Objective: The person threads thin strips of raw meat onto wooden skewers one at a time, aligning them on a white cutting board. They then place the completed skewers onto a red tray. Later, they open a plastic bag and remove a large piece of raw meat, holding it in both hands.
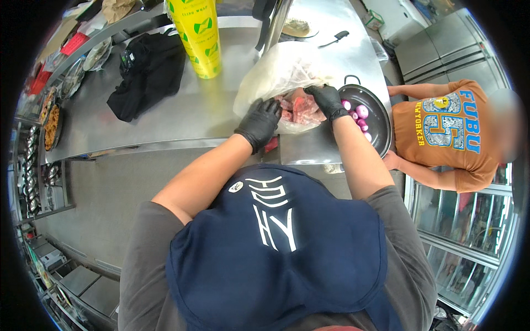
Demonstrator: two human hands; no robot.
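Note:
A clear plastic bag (265, 74) lies on the steel table with its mouth toward me, and chunks of raw, bony meat (301, 108) show in the opening. My left hand (261, 121), in a black glove, grips the bag's left edge with bent fingers. On the other side, my right hand (327, 101), also gloved in black, is closed on the bag's rim beside the meat; its fingertips are partly hidden. Just right of that hand sits a wide black pan (378, 118) holding several peeled red onions (361, 112).
A yellow cling wrap box (197, 38) stands on the table (165, 132), with a black cloth (149, 71) to its left. A knife (335, 38) lies at the back right. Another person (441, 132) stands at the right, hands near the pan. Steel refrigerators (447, 44) are behind.

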